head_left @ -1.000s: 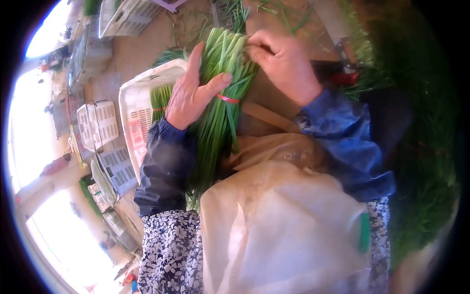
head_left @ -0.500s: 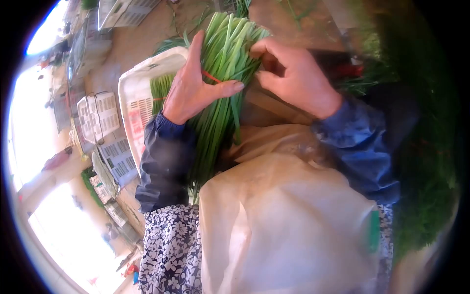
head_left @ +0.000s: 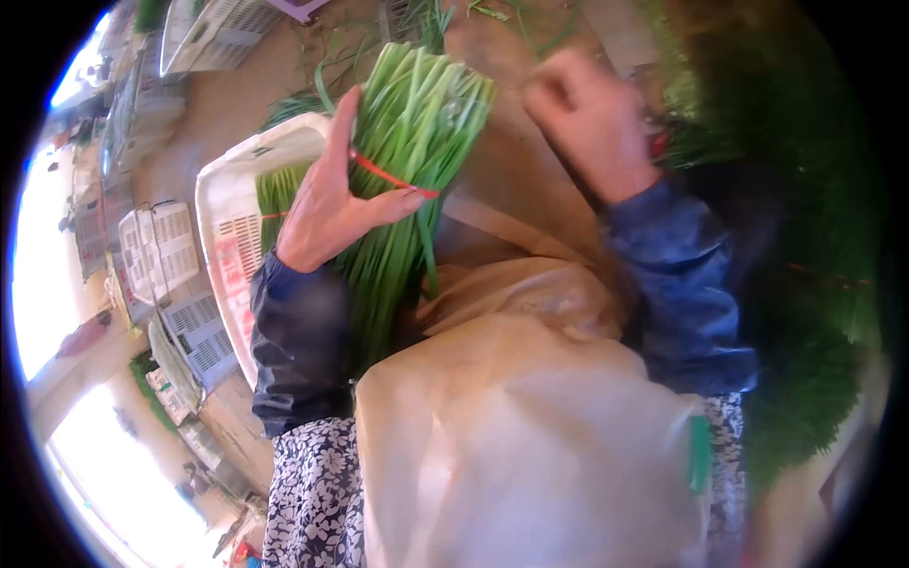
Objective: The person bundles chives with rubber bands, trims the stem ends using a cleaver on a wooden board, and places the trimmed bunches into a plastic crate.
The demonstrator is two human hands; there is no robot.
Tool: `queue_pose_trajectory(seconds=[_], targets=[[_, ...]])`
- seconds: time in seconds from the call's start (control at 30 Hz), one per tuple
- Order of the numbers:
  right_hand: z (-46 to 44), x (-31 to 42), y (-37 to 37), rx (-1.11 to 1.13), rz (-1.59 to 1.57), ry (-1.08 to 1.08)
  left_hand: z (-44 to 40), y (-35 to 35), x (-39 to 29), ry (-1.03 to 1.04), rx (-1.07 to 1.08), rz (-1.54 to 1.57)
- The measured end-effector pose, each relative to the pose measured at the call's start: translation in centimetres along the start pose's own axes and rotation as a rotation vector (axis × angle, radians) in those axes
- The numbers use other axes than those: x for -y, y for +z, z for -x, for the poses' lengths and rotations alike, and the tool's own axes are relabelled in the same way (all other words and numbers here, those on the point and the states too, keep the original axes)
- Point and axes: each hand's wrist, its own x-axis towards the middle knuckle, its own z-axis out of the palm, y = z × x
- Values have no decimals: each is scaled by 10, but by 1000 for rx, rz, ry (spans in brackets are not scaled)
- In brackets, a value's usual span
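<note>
A thick bundle of green chives (head_left: 402,128) stands tilted in my left hand (head_left: 327,204). That hand is closed around its left side, thumb across the front. A red band (head_left: 377,172) circles the bundle just above my thumb; the cut ends point up and away from me. My right hand (head_left: 592,123) is off to the right, apart from the bundle and blurred. Its fingers look curled in, and whatever they hold, if anything, is hidden. Behind my left hand, a white crate (head_left: 216,194) has another banded bundle (head_left: 275,204) inside.
A pale apron (head_left: 530,435) covers my lap. Loose green leaves (head_left: 341,66) are scattered on the floor beyond the crate. More white crates (head_left: 161,248) stand along the left. A large mass of greens (head_left: 805,379) lies to my right.
My right hand has moved away from the bundle, up and to the right. The bundle now leans further right, and more of its red band shows. The whole view has shifted slightly.
</note>
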Motion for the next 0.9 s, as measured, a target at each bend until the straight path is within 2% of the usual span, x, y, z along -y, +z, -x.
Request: queue_pose_trajectory(seconds=[0.07, 0.13, 0.17, 0.23, 0.3, 0.4, 0.53, 0.6, 0.67, 0.7, 0.77, 0.83, 0.9], targets=[[-16, -29, -34, -172, -14, 208, 0, 1, 4, 28, -41, -12], [-21, -83, -72, 242, 504, 370, 2, 2, 0, 13, -31, -38], [-18, -72, -71, 244, 507, 365, 2, 3, -6, -6, -22, -56], [-7, -27, -59, 199, 151, 102, -1, 7, -2, 43, -48, -108], [-6, 15, -25, 143, -167, 145, -1, 12, -2, 86, -58, -162], [-6, 31, 9, 161, -148, -98, -1, 14, -9, 75, -62, -170], [-10, 23, 8, 125, -244, -197, 0, 11, -6, 45, -49, -168], [-10, -9, -6, 139, 326, -26, -3, 14, -6, 84, -58, -194], [-18, -26, -32, 305, 556, 336, -3, 16, -8, 134, -72, -229], [-13, -24, -32, 307, 553, 336, -3, 15, -8, 130, -72, -230], [7, -9, -34, -2, 317, -4, -5, 16, -7, 152, -69, -214], [21, 32, -27, 99, 10, -208, -7, 16, -7, 144, -56, -199], [26, 40, -11, 123, 15, -334, -8, 16, -8, 167, -28, -203]])
